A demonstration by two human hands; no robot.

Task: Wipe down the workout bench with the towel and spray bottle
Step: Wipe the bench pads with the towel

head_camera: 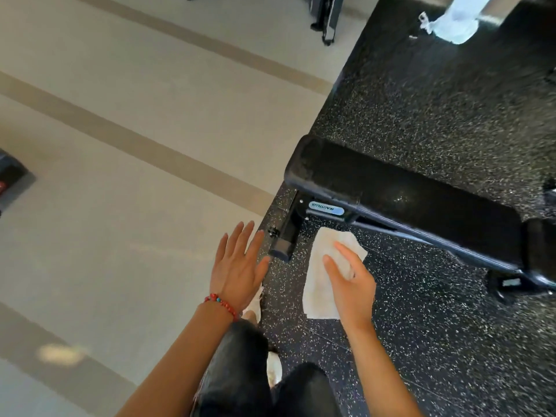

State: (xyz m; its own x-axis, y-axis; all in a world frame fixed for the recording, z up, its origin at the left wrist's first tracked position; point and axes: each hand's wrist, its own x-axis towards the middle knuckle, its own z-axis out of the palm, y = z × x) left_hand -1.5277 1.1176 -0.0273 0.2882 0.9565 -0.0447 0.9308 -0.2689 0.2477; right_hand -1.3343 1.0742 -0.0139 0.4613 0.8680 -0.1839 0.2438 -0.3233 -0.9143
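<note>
The black padded workout bench (403,200) runs from centre to the right edge on a dark metal frame with a blue label. My right hand (350,284) holds a white towel (320,281), which hangs in front of the bench frame, below the pad. My left hand (239,266) is open with fingers spread, holding nothing, left of the bench's foot. A pale bottle-like object (454,25) lies on the dark floor at the top right; it is blurred, so whether it is the spray bottle is unclear.
Speckled black rubber flooring (451,109) lies under the bench; beige striped floor (120,145) fills the left. Black equipment legs (326,22) stand at the top centre. A dark object (12,179) sits at the left edge. My legs and white shoes (273,368) are below.
</note>
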